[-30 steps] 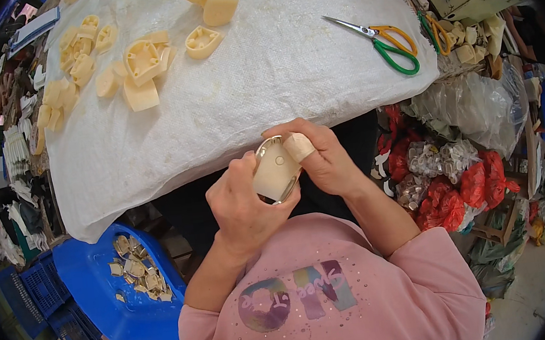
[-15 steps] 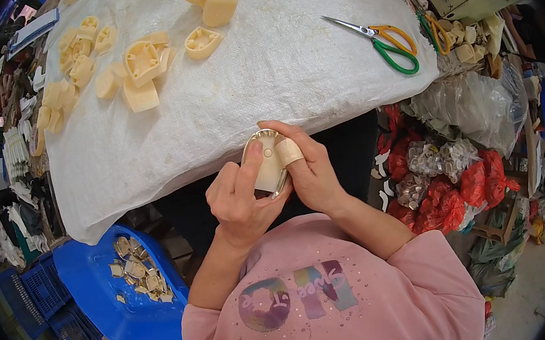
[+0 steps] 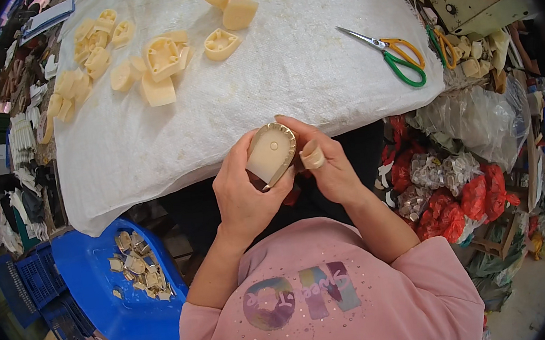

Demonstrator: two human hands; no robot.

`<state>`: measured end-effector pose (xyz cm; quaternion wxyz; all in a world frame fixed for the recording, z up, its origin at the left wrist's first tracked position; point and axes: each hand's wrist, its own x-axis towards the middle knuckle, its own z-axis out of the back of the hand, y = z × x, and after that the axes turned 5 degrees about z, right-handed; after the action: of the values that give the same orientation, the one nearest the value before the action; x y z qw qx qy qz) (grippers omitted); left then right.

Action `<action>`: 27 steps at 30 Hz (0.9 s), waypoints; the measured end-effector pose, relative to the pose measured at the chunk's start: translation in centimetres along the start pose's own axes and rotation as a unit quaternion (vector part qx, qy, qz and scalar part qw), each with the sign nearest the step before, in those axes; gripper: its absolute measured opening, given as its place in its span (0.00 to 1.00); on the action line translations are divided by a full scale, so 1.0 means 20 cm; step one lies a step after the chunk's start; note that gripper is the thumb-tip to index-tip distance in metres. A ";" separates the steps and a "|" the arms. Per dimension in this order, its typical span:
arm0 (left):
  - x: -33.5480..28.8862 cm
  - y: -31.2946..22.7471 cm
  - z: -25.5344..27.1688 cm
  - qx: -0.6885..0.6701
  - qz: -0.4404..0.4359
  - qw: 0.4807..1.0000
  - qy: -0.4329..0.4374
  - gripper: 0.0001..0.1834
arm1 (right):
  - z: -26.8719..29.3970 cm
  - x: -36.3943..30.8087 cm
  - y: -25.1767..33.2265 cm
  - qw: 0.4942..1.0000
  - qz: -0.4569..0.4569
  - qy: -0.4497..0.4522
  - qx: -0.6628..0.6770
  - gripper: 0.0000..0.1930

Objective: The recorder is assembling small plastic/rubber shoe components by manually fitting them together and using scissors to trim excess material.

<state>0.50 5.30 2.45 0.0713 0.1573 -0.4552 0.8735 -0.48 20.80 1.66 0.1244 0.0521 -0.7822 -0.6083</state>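
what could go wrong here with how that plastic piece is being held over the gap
The cream plastic piece is held by the left hand and right hand just past the edge of the white cloth, not over it. If it slips, it would likely fall between the table and the person's lap, perhaps missing the blue tub down to the left. The right thumb looks wrapped in tape, which may weaken grip.

One scissors (image 3: 392,58) — two hands (image 3: 247,196).
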 end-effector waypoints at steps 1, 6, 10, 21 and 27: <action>-0.01 0.02 0.01 -0.098 0.070 0.992 0.029 0.34 | 0.05 0.01 0.00 0.997 0.035 0.034 -0.064 0.22; 0.00 -0.03 0.02 -0.045 -0.006 0.999 0.028 0.33 | 0.07 0.04 0.08 0.995 -0.034 0.032 -0.089 0.17; -0.01 -0.02 -0.03 0.044 -0.066 0.997 -0.020 0.32 | 0.05 0.04 0.05 0.988 -0.070 0.024 -0.134 0.15; 0.04 -0.08 0.01 0.029 -0.029 0.998 0.054 0.41 | -0.05 0.07 0.17 0.915 0.116 0.059 -0.381 0.15; 0.05 0.00 0.08 -0.553 0.245 0.777 0.176 0.35 | 0.01 0.09 0.21 0.951 0.159 0.058 -0.257 0.16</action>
<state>-0.07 3.97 3.70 0.0083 -0.1821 -0.8626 0.4718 -1.91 21.67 5.84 0.2736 -0.0717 -0.5889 -0.7571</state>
